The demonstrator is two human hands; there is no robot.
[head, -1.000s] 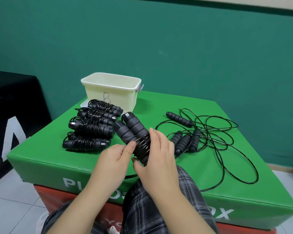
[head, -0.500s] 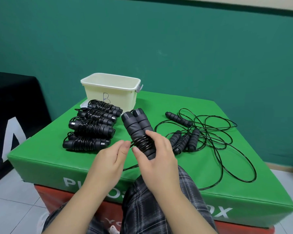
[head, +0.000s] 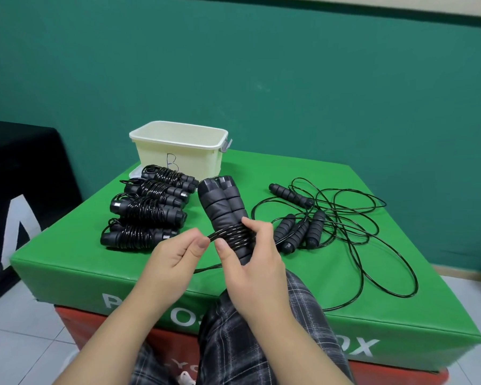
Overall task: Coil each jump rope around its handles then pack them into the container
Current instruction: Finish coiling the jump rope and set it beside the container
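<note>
Fingers of the right hand (head: 254, 262) are curled round the paired handles (head: 225, 211), held upright in front of the container (head: 178, 151); the cord (head: 214, 237) is pinched by the left hand (head: 175, 251). Each turn is best drawn taut and laid beside the last, toward the container.

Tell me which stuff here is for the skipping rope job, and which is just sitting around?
For the job:
- paired handles, held by the right hand
- black cord, pinched by the left hand
- four coiled ropes
- loose tangled ropes
- cream container

Just sitting around:
- green padded box underneath
- black object on the left
</note>
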